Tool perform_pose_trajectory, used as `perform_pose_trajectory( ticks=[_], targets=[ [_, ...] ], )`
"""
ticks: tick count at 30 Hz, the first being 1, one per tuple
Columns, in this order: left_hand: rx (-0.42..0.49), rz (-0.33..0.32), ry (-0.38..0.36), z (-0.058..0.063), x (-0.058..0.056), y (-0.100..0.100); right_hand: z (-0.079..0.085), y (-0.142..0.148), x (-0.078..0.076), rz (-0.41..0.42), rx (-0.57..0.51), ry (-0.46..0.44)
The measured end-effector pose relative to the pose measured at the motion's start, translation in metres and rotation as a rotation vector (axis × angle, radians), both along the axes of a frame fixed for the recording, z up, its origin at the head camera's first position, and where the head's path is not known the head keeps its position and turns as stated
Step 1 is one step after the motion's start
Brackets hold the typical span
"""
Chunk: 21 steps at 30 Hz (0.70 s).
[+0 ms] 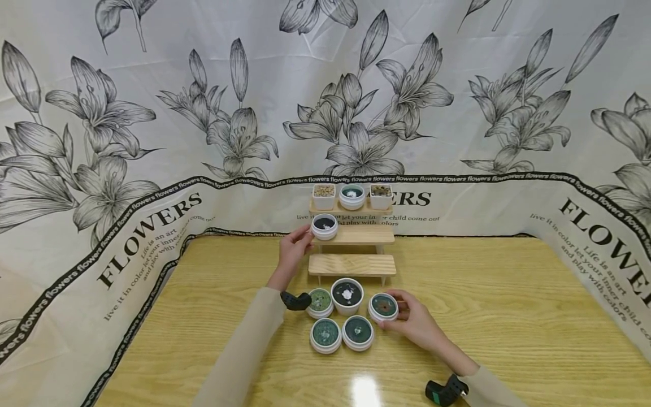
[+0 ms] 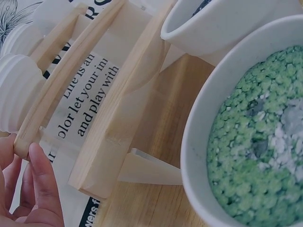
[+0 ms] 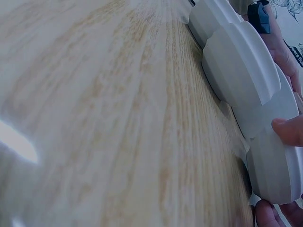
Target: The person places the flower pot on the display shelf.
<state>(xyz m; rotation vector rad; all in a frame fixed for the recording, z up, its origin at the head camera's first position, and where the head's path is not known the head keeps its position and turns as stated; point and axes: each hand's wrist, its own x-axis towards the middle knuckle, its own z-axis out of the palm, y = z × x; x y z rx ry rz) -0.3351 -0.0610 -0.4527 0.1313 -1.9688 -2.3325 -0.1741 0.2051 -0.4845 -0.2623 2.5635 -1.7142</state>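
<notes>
My left hand (image 1: pixel 295 249) is at the left end of a tiered wooden stand (image 1: pixel 352 264); in the left wrist view its fingers (image 2: pixel 45 177) pinch the end of the middle shelf. Right above them on that shelf sits a small round white pot (image 1: pixel 324 226) with a dark filling. On the table, my right hand (image 1: pixel 414 319) grips a round white pot with dark green and brown filling (image 1: pixel 383 306), thumb on one side and fingers on the other. The right wrist view shows that pot's white side (image 3: pixel 272 170) between thumb and fingers.
Beside the gripped pot stand a taller dark-filled pot (image 1: pixel 347 296), a light green pot (image 1: pixel 320 301) and two dark green pots, left (image 1: pixel 325 334) and right (image 1: pixel 358 332). The top shelf carries two square pots (image 1: pixel 324 196) and a round one (image 1: pixel 352 196). A flowered cloth (image 1: pixel 447 147) hangs behind.
</notes>
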Motion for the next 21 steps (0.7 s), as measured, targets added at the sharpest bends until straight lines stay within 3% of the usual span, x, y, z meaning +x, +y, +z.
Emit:
perform_pose_trajectory(
  ticks=[13, 21],
  targets=[
    [0.007, -0.001, 0.017, 0.000, 0.001, 0.000, 0.006, 0.001, -0.004, -0.085, 0.053, 0.006],
    [-0.012, 0.006, 0.002, 0.000, 0.001, 0.000, 0.021, -0.001, -0.010, -0.111, 0.090, 0.039]
  ],
)
